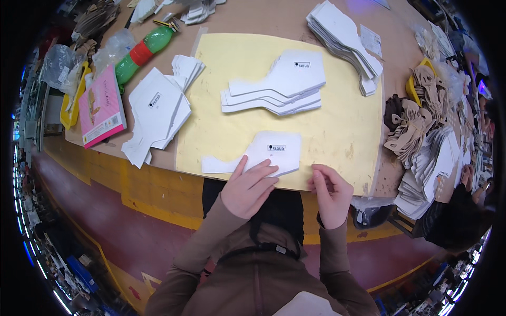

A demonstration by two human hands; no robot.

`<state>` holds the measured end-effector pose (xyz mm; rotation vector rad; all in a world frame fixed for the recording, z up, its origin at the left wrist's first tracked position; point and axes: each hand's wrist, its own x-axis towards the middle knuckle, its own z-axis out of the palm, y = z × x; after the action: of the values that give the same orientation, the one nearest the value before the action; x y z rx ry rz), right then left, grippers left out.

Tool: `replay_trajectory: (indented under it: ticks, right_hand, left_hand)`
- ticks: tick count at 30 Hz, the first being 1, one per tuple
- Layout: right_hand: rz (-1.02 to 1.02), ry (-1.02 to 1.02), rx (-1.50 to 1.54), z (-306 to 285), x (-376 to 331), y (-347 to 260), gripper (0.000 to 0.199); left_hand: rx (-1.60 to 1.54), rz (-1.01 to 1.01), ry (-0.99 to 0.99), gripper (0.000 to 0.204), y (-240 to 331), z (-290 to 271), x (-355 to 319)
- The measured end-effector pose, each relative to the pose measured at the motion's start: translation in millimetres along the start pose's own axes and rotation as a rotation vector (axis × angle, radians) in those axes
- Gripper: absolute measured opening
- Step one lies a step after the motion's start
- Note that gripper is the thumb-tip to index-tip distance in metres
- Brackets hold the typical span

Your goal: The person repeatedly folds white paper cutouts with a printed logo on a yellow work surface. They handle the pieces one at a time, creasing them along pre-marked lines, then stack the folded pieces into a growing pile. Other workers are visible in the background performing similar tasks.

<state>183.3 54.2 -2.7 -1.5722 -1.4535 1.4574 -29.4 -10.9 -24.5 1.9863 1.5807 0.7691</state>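
A white cut piece (274, 152) with a small dark printed mark lies near the front edge of a yellow sheet (342, 137). My left hand (247, 187) rests on its lower edge, fingers stretched out over it. To the right of that piece, above the sheet's front edge, is my right hand (332, 195). Its fingers are curled in toward the thumb, and whatever they may pinch is too small or hidden to see. Farther back on the sheet sits a fanned stack of similar white pieces (279, 87).
More white pieces (158, 108) lie to the left, beside a pink booklet (103, 108) and a green bottle (139, 55) with a red label. Another white stack (342, 37) stands at the back right. Bundles of tan pieces (414, 126) and white pieces (427, 168) crowd the right edge.
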Motion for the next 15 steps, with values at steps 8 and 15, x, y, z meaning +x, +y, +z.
replay_trajectory:
  ticks: [8,15]
  right_hand:
    - [-0.577,-0.108,-0.902,31.4,0.5,10.9,0.053]
    - [-0.582,-0.110,-1.014,25.7,-4.8,29.3,0.051]
  left_hand:
    - [0.213,-0.147,0.043,0.047,0.9,13.0,-6.9]
    - [0.237,-0.231,-0.003,0.048,7.6,11.2,-1.3]
